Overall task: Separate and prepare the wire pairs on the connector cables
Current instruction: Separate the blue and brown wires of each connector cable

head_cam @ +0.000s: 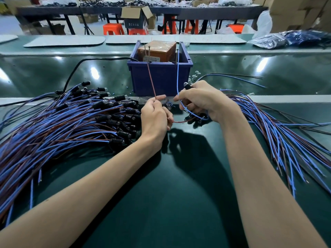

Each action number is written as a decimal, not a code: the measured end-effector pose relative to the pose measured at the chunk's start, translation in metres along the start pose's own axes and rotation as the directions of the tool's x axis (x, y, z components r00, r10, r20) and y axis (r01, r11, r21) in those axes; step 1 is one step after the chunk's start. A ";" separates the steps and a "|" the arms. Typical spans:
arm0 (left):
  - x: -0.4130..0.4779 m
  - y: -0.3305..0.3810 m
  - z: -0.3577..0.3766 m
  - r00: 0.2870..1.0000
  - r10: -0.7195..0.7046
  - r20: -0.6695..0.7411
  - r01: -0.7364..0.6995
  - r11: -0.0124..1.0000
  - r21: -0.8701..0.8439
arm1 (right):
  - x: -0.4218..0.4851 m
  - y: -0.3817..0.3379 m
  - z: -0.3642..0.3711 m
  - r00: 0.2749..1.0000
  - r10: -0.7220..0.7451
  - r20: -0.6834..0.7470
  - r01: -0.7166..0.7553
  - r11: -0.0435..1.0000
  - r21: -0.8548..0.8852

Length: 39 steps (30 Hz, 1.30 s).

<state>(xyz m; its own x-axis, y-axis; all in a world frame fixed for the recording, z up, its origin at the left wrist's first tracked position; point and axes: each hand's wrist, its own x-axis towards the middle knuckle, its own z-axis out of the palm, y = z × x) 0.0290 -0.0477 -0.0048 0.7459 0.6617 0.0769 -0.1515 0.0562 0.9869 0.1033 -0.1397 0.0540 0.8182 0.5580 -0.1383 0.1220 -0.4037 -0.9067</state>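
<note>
Two bare forearms reached forward over a dark green work mat (179, 194). The left hand (155, 120) was curled, pinching a brown wire (151, 81) between thumb and forefinger. The right hand (202, 102) pinched the paired blue wire (177, 81) the same way, with a black connector (188, 86) poking up from its grip. The two wires were spread apart and met in a low loop between the hands. A heap of connector cables (62, 122) lay to the left and another bundle (277, 126) to the right. Just behind the hands stood a blue plastic bin (161, 77) holding an orange box (156, 51). Orange stools (113, 29) stood far back.
</note>
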 end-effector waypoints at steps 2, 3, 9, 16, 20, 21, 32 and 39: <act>0.001 0.000 0.001 1.000 -0.007 0.014 0.007 1.000 0.017 | 0.000 0.000 0.001 1.000 0.000 0.015 0.000 1.000 0.002; 0.001 -0.001 0.001 1.000 -0.008 0.024 0.007 1.000 0.026 | 0.000 0.001 0.001 1.000 0.001 0.024 -0.001 1.000 0.005; 0.001 0.000 0.000 0.997 -0.018 0.081 0.015 0.999 0.043 | -0.001 0.000 0.000 0.999 -0.022 0.049 0.023 1.000 -0.016; -0.001 0.000 0.000 0.996 -0.019 0.086 0.014 0.998 0.065 | -0.007 -0.004 -0.001 0.991 -0.068 0.118 0.072 0.997 -0.028; -0.002 0.000 0.000 0.995 -0.014 0.103 0.006 0.997 0.081 | -0.007 -0.004 -0.002 0.985 -0.096 0.144 0.096 0.995 0.005; -0.002 0.000 0.000 0.994 -0.019 0.106 0.010 0.997 0.079 | -0.007 -0.005 -0.003 0.983 -0.102 0.149 0.100 0.995 0.025; -0.006 0.002 -0.001 0.987 -0.010 0.158 -0.012 0.990 0.137 | -0.009 -0.007 -0.006 0.961 -0.157 0.229 0.135 0.985 0.109; -0.007 0.002 -0.001 0.981 0.022 0.190 -0.053 0.986 0.160 | -0.011 -0.008 -0.007 0.941 -0.201 0.273 0.177 0.978 0.110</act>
<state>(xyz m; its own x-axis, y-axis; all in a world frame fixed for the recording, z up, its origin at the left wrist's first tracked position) 0.0231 -0.0512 -0.0036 0.8522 0.5082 0.1245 -0.0855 -0.0995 0.9914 0.0976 -0.1473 0.0655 0.5920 0.8040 -0.0567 0.2024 -0.2164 -0.9551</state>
